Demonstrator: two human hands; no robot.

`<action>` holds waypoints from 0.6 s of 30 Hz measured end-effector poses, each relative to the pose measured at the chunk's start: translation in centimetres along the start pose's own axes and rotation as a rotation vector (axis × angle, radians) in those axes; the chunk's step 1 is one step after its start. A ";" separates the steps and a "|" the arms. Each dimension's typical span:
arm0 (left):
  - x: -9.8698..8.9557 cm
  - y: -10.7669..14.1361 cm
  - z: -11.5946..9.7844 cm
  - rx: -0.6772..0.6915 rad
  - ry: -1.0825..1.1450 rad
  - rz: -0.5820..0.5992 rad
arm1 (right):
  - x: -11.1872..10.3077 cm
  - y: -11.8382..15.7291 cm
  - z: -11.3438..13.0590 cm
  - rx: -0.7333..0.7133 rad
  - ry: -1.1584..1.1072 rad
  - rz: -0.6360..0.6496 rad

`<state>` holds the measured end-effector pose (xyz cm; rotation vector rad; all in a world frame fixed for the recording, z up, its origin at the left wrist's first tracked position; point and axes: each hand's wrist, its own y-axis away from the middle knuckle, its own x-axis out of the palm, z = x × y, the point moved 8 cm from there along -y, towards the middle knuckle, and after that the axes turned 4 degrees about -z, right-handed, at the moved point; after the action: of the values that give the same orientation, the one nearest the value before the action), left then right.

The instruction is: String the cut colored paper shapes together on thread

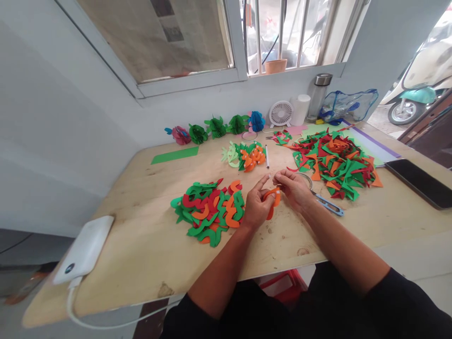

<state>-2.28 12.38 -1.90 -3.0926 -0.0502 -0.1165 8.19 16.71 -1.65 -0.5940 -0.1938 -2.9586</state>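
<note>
My left hand point(258, 203) pinches a curved orange paper cutout point(277, 198) between thumb and fingers, with a small whitish patch on its upper end. The left index finger is stretched forward, and a tiny pale bit point(270, 176) shows at its tip. Close beside it, my right hand point(292, 187) has thumb and fingertips pressed together; whatever is between them is too small to make out. Partly behind the right hand lies a tape roll point(308, 181), with a blue utility knife point(330, 205) near the right wrist. Left of my hands is a pile of curved red, green and orange paper cutouts point(208, 211).
Paper scraps point(339, 162) are heaped at the right, near a black phone point(422, 182). Behind my hands lie a white pen point(267, 157) and orange and green cutouts point(253, 157). Folded paper figures point(216, 127) and a small fan point(281, 114) line the wall. A white power bank point(84, 249) sits left.
</note>
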 end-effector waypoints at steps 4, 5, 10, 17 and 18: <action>0.2 0.1 0.2 -0.024 -0.008 0.028 | -0.4 -0.2 -0.6 0.034 0.028 -0.033; 0.3 0.1 0.2 -0.024 -0.014 0.035 | -0.3 -0.2 -0.7 0.041 0.021 -0.026; 0.2 0.0 0.4 -0.017 -0.033 0.030 | -0.1 0.0 -0.8 0.063 -0.002 -0.019; 0.3 0.0 0.3 0.012 -0.068 0.041 | -0.2 -0.1 -0.9 0.065 -0.030 -0.005; 0.2 0.0 0.4 0.020 -0.075 0.037 | -0.1 -0.1 -1.0 0.066 -0.032 0.006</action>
<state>-2.01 12.38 -2.24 -3.0748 0.0025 0.0008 7.89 16.66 -2.56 -0.6328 -0.2910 -2.9254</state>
